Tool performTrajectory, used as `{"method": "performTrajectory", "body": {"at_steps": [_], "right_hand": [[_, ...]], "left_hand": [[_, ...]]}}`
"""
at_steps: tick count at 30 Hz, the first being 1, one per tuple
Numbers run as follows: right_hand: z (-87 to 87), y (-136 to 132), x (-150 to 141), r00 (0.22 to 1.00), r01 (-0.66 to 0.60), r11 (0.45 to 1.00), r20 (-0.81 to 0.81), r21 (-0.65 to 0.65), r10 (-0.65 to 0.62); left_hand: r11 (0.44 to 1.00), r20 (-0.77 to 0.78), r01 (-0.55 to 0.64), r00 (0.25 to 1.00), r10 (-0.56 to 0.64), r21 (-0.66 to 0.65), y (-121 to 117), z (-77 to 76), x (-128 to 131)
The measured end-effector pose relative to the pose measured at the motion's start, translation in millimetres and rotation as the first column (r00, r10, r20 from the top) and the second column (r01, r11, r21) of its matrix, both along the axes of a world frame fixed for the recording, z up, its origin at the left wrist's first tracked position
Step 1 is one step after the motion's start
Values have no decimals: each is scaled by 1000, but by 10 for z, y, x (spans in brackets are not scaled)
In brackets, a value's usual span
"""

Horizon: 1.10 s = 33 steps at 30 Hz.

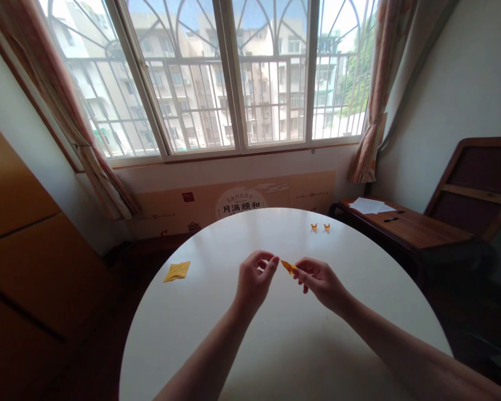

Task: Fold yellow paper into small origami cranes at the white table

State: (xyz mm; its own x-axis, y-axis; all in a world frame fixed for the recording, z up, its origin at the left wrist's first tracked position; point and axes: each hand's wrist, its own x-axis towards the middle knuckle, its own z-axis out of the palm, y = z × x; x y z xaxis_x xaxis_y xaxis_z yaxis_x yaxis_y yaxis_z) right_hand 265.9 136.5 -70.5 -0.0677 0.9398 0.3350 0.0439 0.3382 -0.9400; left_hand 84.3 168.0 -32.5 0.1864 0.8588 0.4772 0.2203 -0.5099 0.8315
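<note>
Between thumb and fingers, my right hand [317,278] pinches a small folded piece of orange-yellow origami paper [288,267] whose narrow point faces left. My left hand [254,275] is curled, its thumb and index fingertips closed right beside that point. Whether they grip its tip or anything else is too small to tell. Both hands are above the middle of the round white table [292,356]. Two little orange folded paper birds, a left one [314,227] and a right one [327,227], stand side by side toward the table's far right.
Yellow square origami paper [177,271] lies near the table's left edge. A wooden chair [426,223] with white paper sheets [367,206] on it is at the right. Behind the table are a printed cardboard panel [175,214] and a barred window. An orange-brown cabinet [20,267] stands left.
</note>
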Motion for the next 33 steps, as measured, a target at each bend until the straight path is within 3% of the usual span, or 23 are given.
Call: {"method": "performTrajectory", "body": {"at_steps": [5, 15, 22, 27, 33], "right_hand": [[9, -7, 10, 999, -33, 999, -25, 3, 33], [70, -37, 5, 994, -67, 997, -89, -30, 64], [47, -2, 13, 998, 16, 1000, -68, -17, -17], [20, 11, 52, 983, 162, 981, 65, 111, -170], [29, 6, 54, 977, 150, 969, 119, 197, -175]], "left_hand": [[950, 60, 231, 973, -223, -209, -3, -18, 52], [864, 248, 274, 952, -180, -423, -57, 10, 102], [894, 215, 197, 970, -117, -402, -52, 8, 99], [897, 63, 212, 977, -203, -389, -58, -10, 89], [893, 48, 266, 963, -267, -364, -98, -21, 110]]}}
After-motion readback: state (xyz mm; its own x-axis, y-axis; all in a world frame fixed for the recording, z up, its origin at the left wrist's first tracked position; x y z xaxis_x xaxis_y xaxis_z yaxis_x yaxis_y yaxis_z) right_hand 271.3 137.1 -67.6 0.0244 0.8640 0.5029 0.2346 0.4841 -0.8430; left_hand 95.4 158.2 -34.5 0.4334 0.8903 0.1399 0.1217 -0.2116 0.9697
